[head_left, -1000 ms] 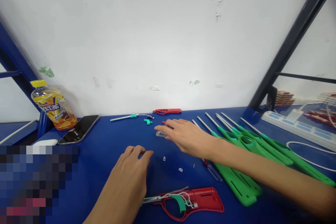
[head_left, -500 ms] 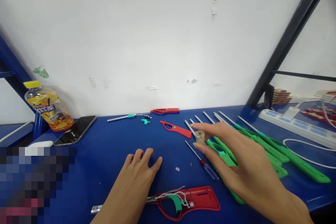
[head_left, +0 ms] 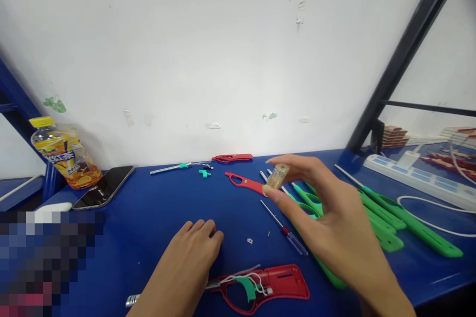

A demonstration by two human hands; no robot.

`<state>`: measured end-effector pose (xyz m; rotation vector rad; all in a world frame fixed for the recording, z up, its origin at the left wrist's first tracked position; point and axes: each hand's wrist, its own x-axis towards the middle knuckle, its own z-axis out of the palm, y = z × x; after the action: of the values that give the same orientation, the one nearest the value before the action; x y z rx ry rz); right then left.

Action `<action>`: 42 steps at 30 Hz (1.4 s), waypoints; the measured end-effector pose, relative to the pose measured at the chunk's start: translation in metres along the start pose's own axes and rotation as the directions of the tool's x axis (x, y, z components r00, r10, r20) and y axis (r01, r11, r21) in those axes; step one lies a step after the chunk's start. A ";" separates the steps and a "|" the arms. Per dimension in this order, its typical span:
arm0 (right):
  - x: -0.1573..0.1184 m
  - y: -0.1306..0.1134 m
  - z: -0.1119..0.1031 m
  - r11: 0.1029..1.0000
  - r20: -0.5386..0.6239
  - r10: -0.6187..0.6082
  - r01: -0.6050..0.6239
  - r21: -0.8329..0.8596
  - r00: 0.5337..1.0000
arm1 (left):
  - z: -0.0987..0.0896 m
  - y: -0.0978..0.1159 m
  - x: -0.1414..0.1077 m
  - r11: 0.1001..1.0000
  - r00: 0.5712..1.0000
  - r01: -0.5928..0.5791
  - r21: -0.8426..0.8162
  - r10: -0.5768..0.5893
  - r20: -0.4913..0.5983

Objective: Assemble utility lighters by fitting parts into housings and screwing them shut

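Note:
My right hand (head_left: 334,223) is raised over the right part of the table, pinching a small translucent cylinder (head_left: 278,177) between thumb and fingertips. The cylinder is tilted, with a round end with a dark centre showing. My left hand (head_left: 195,252) rests on the blue tabletop, its fingers curled under and nothing visible in them. Beside its wrist lies an opened red lighter half (head_left: 286,282) with white wires, a green trigger (head_left: 247,288) and a metal tube partly hidden by my left forearm. A screwdriver (head_left: 293,241) with a clear and red handle lies between my hands.
Several green long-necked lighters (head_left: 427,228) lie at the right, partly behind my right hand. Red casing halves (head_left: 245,183) and a metal tube (head_left: 167,169) lie farther back. A drink bottle (head_left: 67,156) and a phone (head_left: 106,187) stand and lie left; a power strip (head_left: 420,178) sits right.
My right hand has lifted a little and tilted the cylinder, so more of its side shows. My left hand's fingers have curled in, thumb nearer the forefinger. The view has shifted slightly.

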<state>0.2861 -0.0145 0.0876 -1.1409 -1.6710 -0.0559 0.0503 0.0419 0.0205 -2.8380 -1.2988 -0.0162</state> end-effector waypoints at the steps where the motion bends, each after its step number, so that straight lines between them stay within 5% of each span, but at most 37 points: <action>1: 0.000 0.000 0.002 0.999 0.001 0.017 -0.017 0.029 1.000 | 0.001 0.000 -0.001 1.000 0.999 -0.002 -0.015 0.002 -0.036; 5: 0.000 0.000 0.007 0.983 0.016 0.078 -0.080 0.167 0.997 | 0.003 0.001 -0.008 0.990 0.966 -0.030 -0.135 -0.006 -0.257; 12: -0.001 -0.007 0.008 0.935 0.036 0.114 -0.119 0.334 0.993 | -0.022 0.005 -0.022 0.899 0.786 -0.188 -0.396 -0.104 -0.609; 19: -0.004 -0.006 0.011 0.922 0.169 0.151 -0.200 0.331 0.974 | -0.036 0.010 -0.024 0.635 0.767 -0.186 -0.750 -0.383 -0.515; 23: -0.008 -0.007 0.012 0.931 0.195 0.118 -0.176 0.320 0.974 | -0.035 0.010 -0.023 0.590 0.733 -0.163 -0.791 -0.464 -0.497; 28: -0.008 -0.013 0.015 0.932 0.190 0.092 -0.152 0.329 0.977 | -0.040 0.010 -0.026 0.590 0.755 -0.196 -0.783 -0.418 -0.505; 36: -0.006 -0.015 0.009 0.886 0.275 0.054 -0.174 0.431 0.960 | -0.042 0.006 -0.024 0.331 0.910 -0.039 -0.943 -0.377 -0.170; 42: -0.009 -0.016 0.006 0.862 0.386 0.104 -0.276 0.425 0.917 | -0.046 0.012 -0.026 0.115 0.948 -0.002 -0.993 -0.315 -0.039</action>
<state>0.2699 -0.0260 0.0855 -0.9659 -1.7339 0.6926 0.0421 0.0136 0.0661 -3.2135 -2.0275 -1.9747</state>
